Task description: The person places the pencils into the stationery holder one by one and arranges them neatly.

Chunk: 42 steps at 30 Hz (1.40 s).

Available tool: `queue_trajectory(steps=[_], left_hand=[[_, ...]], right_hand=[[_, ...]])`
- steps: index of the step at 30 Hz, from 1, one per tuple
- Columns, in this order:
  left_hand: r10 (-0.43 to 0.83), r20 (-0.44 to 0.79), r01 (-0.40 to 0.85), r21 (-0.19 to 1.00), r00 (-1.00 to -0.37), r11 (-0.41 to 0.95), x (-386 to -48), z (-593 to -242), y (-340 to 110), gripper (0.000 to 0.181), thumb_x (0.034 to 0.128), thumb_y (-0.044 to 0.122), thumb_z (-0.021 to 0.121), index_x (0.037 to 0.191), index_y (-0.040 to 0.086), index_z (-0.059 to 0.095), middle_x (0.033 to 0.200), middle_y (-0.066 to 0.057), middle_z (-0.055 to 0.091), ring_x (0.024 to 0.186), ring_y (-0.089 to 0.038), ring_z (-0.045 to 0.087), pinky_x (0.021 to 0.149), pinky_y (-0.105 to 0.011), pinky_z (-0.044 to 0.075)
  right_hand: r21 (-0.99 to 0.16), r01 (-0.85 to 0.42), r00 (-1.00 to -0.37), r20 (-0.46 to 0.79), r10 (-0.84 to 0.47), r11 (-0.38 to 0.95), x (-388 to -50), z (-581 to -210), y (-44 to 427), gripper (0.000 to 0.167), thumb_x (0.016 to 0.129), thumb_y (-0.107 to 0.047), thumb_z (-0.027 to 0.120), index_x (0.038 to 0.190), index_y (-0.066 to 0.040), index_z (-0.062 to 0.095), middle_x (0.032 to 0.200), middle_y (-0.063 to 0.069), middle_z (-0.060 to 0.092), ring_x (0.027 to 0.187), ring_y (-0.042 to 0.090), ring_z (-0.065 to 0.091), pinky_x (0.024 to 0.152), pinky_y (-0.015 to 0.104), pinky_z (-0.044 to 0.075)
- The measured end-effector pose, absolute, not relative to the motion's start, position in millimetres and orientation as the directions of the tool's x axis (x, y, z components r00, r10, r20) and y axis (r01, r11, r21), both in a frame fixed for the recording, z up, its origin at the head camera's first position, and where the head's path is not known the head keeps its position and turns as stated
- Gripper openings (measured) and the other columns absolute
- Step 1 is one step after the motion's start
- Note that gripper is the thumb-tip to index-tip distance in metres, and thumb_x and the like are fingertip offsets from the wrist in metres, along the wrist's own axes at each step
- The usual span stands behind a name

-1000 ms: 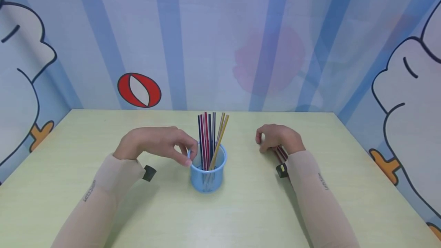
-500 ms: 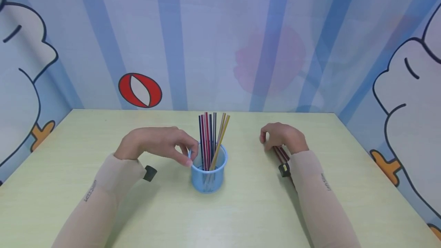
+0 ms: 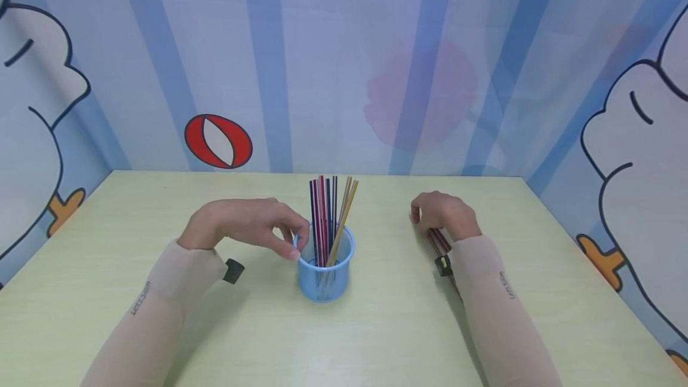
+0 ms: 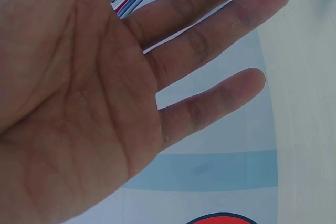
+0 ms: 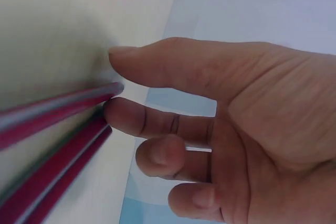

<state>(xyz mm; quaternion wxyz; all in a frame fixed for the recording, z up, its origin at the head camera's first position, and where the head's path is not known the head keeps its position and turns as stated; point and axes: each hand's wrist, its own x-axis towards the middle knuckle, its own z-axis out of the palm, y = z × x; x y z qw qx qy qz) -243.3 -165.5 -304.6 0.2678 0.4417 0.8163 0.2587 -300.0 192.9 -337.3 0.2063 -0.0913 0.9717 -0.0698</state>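
Just now the right hand (image 3: 445, 215) has drifted slightly farther from the cup (image 3: 322, 286) than it was a second ago, its fingers bent at the ends of the loose sticks (image 3: 439, 241), though whether it grips one I can't tell. Over on the other side, the left hand (image 3: 252, 224) hasn't budged, thumb and finger pinching the rim of the cup, where the upright sticks (image 3: 322, 214) lean. The right sleeve (image 3: 497, 309) and a black block (image 3: 443, 266) partly hide the loose sticks on the table (image 3: 376, 333).
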Motion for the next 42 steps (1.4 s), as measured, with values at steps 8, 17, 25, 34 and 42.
queue_trajectory(steps=[8,17,25,34,42], left_hand=[[0.861,-0.204,0.581,0.663,-0.466,0.472,-243,-305,-166,0.007,0.0938,0.023,0.071,0.093,0.020,0.064,0.091,0.008,0.065,0.102,-0.017,0.066,0.093,-0.034,0.051],[0.864,-0.202,0.583,0.665,-0.461,0.467,-244,-304,-166,0.007,0.0933,0.021,0.071,0.093,0.022,0.065,0.090,0.008,0.065,0.101,-0.018,0.066,0.093,-0.033,0.051],[0.860,-0.207,0.579,0.664,-0.467,0.474,-243,-304,-166,0.006,0.0935,0.020,0.071,0.093,0.022,0.065,0.091,0.009,0.066,0.101,-0.017,0.066,0.093,-0.033,0.051],[0.866,-0.200,0.592,0.657,-0.458,0.466,-244,-305,-166,0.006,0.0938,0.023,0.071,0.093,0.021,0.065,0.090,0.009,0.065,0.100,-0.015,0.066,0.093,-0.033,0.051],[0.869,-0.196,0.596,0.658,-0.454,0.459,-244,-305,-166,0.007,0.0937,0.023,0.071,0.093,0.021,0.065,0.090,0.009,0.064,0.099,-0.015,0.066,0.093,-0.033,0.051]], right_hand=[[-0.160,-0.235,-0.885,-0.373,-0.280,0.959,-301,-341,185,0.016,0.088,-0.004,0.064,0.098,-0.015,0.066,0.100,0.008,0.059,0.074,0.022,0.051,0.061,0.035,0.042],[-0.210,-0.290,-0.862,-0.367,-0.351,0.934,-307,-347,182,0.023,0.090,-0.003,0.062,0.111,-0.014,0.062,0.114,0.011,0.058,0.079,0.024,0.048,0.065,0.035,0.039],[-0.266,-0.271,-0.856,-0.373,-0.358,0.925,-308,-348,182,0.021,0.089,-0.007,0.065,0.106,-0.018,0.063,0.114,0.009,0.055,0.081,0.023,0.048,0.065,0.035,0.039],[-0.376,-0.363,-0.812,-0.321,-0.487,0.853,-313,-340,185,0.024,0.093,-0.011,0.061,0.115,-0.017,0.069,0.115,0.007,0.064,0.092,0.020,0.061,0.077,0.036,0.050],[-0.498,-0.419,-0.779,-0.232,-0.582,0.759,-312,-331,191,0.031,0.095,-0.010,0.057,0.123,-0.012,0.070,0.118,0.009,0.068,0.100,0.022,0.063,0.084,0.038,0.052]])
